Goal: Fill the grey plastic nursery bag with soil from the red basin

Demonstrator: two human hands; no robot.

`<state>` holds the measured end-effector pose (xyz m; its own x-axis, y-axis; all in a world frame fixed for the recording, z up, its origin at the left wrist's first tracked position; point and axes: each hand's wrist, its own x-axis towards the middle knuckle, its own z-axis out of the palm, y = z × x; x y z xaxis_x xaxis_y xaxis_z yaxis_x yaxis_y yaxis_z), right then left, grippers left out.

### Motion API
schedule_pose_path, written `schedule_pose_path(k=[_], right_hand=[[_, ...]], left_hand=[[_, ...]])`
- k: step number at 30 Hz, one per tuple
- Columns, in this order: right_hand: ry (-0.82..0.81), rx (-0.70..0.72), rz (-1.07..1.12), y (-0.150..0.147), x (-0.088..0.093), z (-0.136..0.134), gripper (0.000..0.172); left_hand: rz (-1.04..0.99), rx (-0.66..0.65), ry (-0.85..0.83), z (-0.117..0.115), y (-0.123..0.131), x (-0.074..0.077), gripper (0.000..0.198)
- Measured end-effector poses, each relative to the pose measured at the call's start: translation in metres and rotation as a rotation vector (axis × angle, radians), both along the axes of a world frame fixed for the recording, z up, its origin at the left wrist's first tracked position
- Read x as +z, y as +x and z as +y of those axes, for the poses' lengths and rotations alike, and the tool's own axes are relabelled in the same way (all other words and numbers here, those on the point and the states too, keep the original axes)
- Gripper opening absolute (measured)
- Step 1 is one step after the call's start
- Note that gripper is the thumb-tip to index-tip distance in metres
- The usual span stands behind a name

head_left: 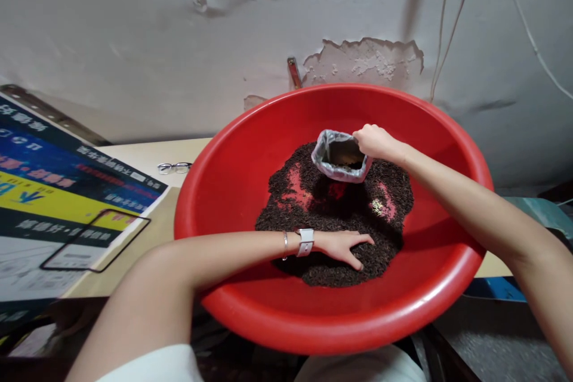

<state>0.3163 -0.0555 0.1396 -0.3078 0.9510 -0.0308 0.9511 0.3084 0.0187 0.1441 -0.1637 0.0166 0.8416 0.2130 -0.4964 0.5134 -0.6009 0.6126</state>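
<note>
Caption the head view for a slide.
Left hand spread over dark grains in a red basin, right hand holding an open bag above them.

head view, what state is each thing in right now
bag: mouth open, some contents visible inside
right hand: closed on the bag's edge
left hand: open, fingers spread, on the grains
dark grains: loose, unevenly spread, bare patches between
red basin: upright, partly covered inside by grains
wall: paint peeling

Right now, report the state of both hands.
Left hand: open, spread on the dark grains.
Right hand: closed, its grip holding the plastic bag by one edge.
</note>
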Motion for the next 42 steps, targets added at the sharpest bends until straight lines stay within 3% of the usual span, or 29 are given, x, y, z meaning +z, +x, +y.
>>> schedule_pose_path(k=[3,6,10,15,18,21,24,28,31,33,35,38,40,42], right_hand=[[-0.085,-0.121,0.332,0.011,0.009,0.005,0.026],[-0.256,-0.153,0.644,0.017,0.013,0.004,0.023],[-0.360,-0.141,0.776,0.021,0.011,0.003,0.024],[-0.357,-0.128,0.651,0.021,0.012,0.005,0.018],[-0.286,-0.113,0.485,0.015,0.011,0.003,0.022],[-0.235,-0.104,0.350,0.010,0.004,0.003,0.027],[-0.222,-0.101,0.245,0.009,-0.005,0.004,0.029],[-0.237,-0.090,0.204,0.009,-0.009,0.006,0.030],[-0.253,-0.096,0.216,0.009,-0.008,0.005,0.031],[-0.254,-0.103,0.219,0.009,-0.007,0.004,0.032],[-0.245,-0.107,0.212,0.008,-0.007,0.003,0.033],[-0.232,-0.094,0.183,0.007,-0.008,0.004,0.032],[-0.219,-0.084,0.154,0.007,-0.008,0.004,0.032],[-0.204,-0.081,0.130,0.006,-0.007,0.003,0.031]], left_hand=[[0.005,-0.035,0.026,0.000,0.000,0.002,0.068],[0.019,-0.054,0.062,0.000,0.001,0.001,0.069],[0.065,-0.072,0.137,0.000,0.003,0.002,0.068],[0.195,-0.222,0.258,-0.001,0.006,0.022,0.063],[0.272,-0.321,0.351,-0.005,0.009,0.039,0.060],[0.339,-0.348,0.425,-0.011,0.015,0.047,0.058],[0.259,-0.297,0.463,-0.015,0.021,0.041,0.058],[0.088,-0.284,0.448,-0.011,0.023,0.021,0.061],[0.083,-0.243,0.413,-0.007,0.022,0.010,0.055],[0.138,-0.202,0.386,-0.007,0.021,0.010,0.049],[0.202,-0.204,0.380,-0.007,0.021,0.020,0.043],[0.181,-0.238,0.438,-0.005,0.021,0.053,0.036],[0.044,-0.193,0.493,0.001,0.019,0.081,0.030],[-0.135,-0.066,0.559,0.012,0.015,0.105,0.022]])
